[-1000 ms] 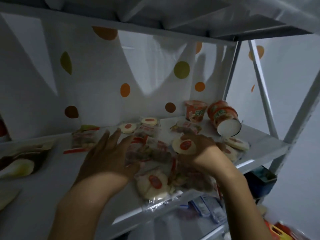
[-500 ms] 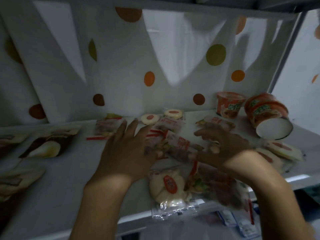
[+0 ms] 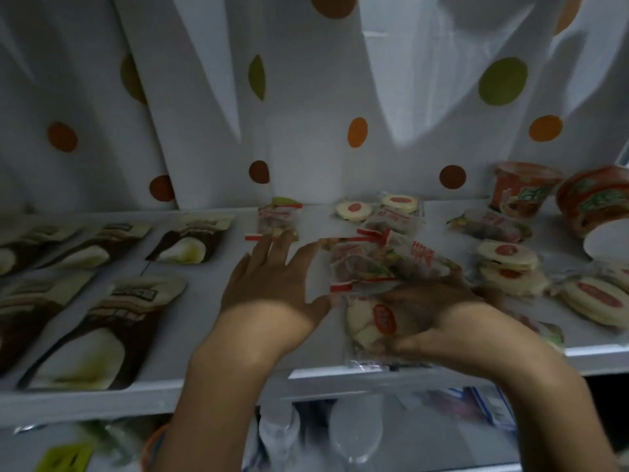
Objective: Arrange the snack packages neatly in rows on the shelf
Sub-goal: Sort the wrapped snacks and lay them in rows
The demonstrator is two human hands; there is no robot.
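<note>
White shelf carries a heap of clear snack packages right of centre; left hand, fingers straight and spread, touches its left edge; right hand grips a round-cake packet below it.

Shelf surfaces, dim light.
Shelf: smooth white board, faint sheen, looks like painted metal. Curtain, 12 o'clock: matt cloth, creased, printed dots. Snack packages, centre: thin clear plastic film, glossy, crinkled. Pouches, 9 o'clock: brown-and-cream printed plastic or foil, soft satin shine. Cups, 2 o'clock: glossy printed wrap; the tipped one shows a matt white base. Glass, 6 o'clock: clear, smooth, blurred.
</note>
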